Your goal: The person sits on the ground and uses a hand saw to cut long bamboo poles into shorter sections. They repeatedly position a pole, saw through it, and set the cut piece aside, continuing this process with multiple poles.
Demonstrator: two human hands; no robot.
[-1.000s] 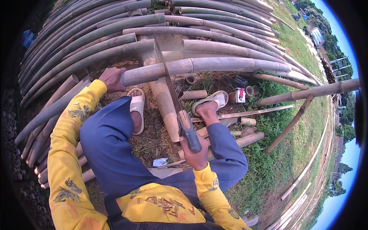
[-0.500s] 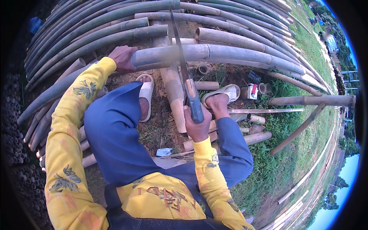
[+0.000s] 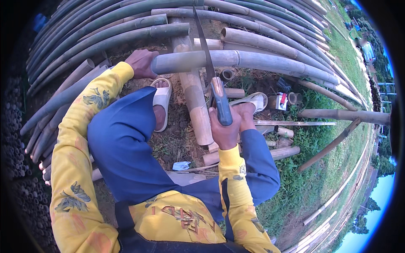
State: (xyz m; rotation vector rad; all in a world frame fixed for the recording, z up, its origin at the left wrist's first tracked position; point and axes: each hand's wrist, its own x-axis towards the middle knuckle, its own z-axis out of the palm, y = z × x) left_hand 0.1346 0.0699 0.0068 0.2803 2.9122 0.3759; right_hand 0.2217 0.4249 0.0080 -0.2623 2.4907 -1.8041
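My right hand (image 3: pixel 225 130) is closed round the dark handle (image 3: pixel 222 103) of a hand saw. The saw's long, narrow blade (image 3: pixel 203 42) points away from me and crosses a thick grey-green bamboo pole (image 3: pixel 270 62). At the cut end of this pole, left of the blade, my left hand (image 3: pixel 142 64) is closed on it, its fingertips mostly hidden. Beneath the pole, a thicker bamboo log (image 3: pixel 195 99) runs toward me between my feet. Whether the blade has bitten into the pole, I cannot tell.
Many bamboo poles (image 3: pixel 105 36) lie side by side beyond my hands. Short cut pieces (image 3: pixel 284 152) and a white packet with a red lighter (image 3: pixel 281 101) lie by my right foot. A bamboo trestle (image 3: pixel 344 114) stands at right on grass. A white wrapper (image 3: pixel 181 165) lies before me.
My right hand and the saw have moved forward and slightly right. My left hand and the pole's end sit a little further right, partly because the whole view has shifted.
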